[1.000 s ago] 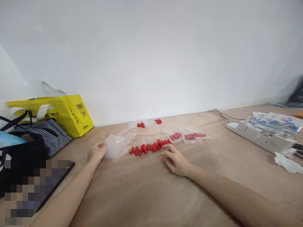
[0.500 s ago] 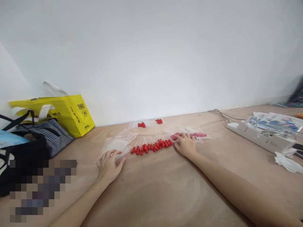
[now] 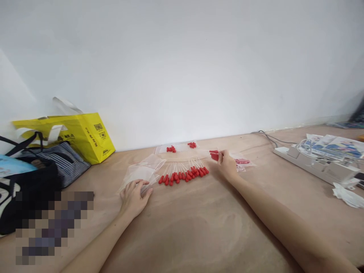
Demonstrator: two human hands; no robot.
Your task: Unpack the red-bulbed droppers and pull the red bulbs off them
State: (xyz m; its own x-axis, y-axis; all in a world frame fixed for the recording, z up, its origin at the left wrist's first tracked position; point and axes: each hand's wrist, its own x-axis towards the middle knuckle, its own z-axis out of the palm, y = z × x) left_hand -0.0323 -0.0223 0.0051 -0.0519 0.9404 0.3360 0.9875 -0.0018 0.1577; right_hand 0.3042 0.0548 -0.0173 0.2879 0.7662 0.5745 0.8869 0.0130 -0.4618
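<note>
My left hand (image 3: 135,199) lies with fingers spread on the near edge of several clear zip bags (image 3: 142,170). To its right is a fanned row of droppers (image 3: 182,176), with red bulbs toward me and thin pale stems pointing away. My right hand (image 3: 227,167) is closed on a clear bag of droppers (image 3: 214,154), raised off the table; red bulbs show at the fingertips and pale stems point left. Beside that hand lies another clear bag with red bulbs (image 3: 241,161), partly covered by it.
Near the wall is a clear bag with two clusters of red bulbs (image 3: 171,149). A yellow bag (image 3: 96,140), a striped pouch (image 3: 69,163) and a black bag (image 3: 34,197) stand at left. At right are a power strip (image 3: 315,165), cables, printed packets (image 3: 338,146) and a crumpled tissue (image 3: 345,194).
My right hand has picked up a bag of droppers from the pile at right and lifted it. My left hand stays on the zip bags.
</note>
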